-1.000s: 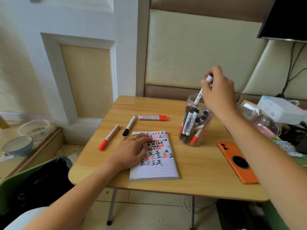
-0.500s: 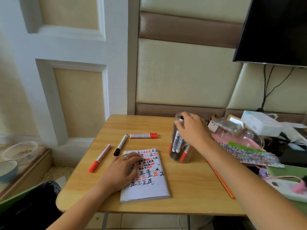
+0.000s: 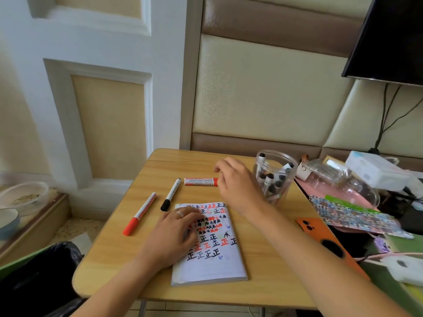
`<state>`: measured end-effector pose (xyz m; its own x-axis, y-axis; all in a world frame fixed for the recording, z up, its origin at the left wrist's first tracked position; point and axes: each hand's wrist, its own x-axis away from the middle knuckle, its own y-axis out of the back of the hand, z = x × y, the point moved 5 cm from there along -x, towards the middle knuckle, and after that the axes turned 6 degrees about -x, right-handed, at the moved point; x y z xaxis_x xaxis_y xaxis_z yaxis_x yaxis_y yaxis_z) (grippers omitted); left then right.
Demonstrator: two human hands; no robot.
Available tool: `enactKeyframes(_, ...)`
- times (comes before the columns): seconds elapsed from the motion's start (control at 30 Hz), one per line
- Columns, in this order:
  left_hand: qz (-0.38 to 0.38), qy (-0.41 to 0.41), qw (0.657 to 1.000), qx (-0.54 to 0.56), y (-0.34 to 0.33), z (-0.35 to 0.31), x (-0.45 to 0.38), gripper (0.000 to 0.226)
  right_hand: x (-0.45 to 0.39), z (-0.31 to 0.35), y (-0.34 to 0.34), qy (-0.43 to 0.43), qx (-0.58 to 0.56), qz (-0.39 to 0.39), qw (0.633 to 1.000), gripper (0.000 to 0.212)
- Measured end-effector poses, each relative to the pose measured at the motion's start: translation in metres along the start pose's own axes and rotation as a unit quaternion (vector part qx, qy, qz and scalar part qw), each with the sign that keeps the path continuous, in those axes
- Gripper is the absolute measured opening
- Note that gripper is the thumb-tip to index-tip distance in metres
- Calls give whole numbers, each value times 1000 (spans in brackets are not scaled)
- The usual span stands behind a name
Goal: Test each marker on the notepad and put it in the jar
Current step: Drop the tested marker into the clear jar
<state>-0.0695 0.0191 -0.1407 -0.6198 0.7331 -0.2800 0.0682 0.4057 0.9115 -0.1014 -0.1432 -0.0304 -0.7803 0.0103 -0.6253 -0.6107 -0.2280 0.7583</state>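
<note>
A white notepad (image 3: 214, 261) covered in red and black test marks lies on the wooden table (image 3: 142, 202). My left hand (image 3: 176, 234) rests flat on its upper left part. Behind it lie three markers: a thick red one (image 3: 198, 181), a thin black-capped one (image 3: 171, 193) and a thin red-capped one (image 3: 139, 213). My right hand (image 3: 235, 186) hovers over the right end of the thick red marker, fingers loosely curled, holding nothing. A clear plastic jar (image 3: 274, 177) just right of that hand holds several markers.
An orange phone (image 3: 320, 236) lies at the table's right edge. Clutter sits further right: a sticker sheet (image 3: 352, 216), a clear pink-bottomed container (image 3: 343, 186), a white box (image 3: 377, 170). A black bin bag (image 3: 41, 277) is at lower left, bowls (image 3: 13, 202) on the floor.
My right hand dropped a marker into the jar, let go, and moved left to the thick red marker. The left hand stayed on the notepad.
</note>
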Motion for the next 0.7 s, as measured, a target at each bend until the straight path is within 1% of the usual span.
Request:
enactKeyframes(0.1,-4,1,1000,4,0,1,0,65,-9,-12,-40,-57,25,80,995,29)
enactKeyframes(0.2,4,0,1000,1,-2,3,-2,50,-17,-27,-68,-96,52,134,985,46)
enactKeyframes(0.3,-1,-1,1000,-2,-3,3,-3,47,-21,-42,-91,-117,67,202,970,65)
enactKeyframes(0.37,-2,0,1000,-3,-3,4,-3,46,-22,-51,-104,-138,57,253,956,68)
enactKeyframes(0.43,-4,-1,1000,-4,-4,3,-4,45,-22,-57,-112,-147,50,281,947,58)
enactKeyframes(0.5,-8,-2,1000,-4,-4,3,-4,45,-23,-59,-113,-147,40,266,952,43)
enactKeyframes(0.6,-10,0,1000,-3,-3,3,-3,45,-26,-57,-105,-137,46,222,964,29)
enactKeyframes(0.7,-10,1,1000,-4,-2,4,-3,45,-26,-50,-100,-118,47,244,961,17)
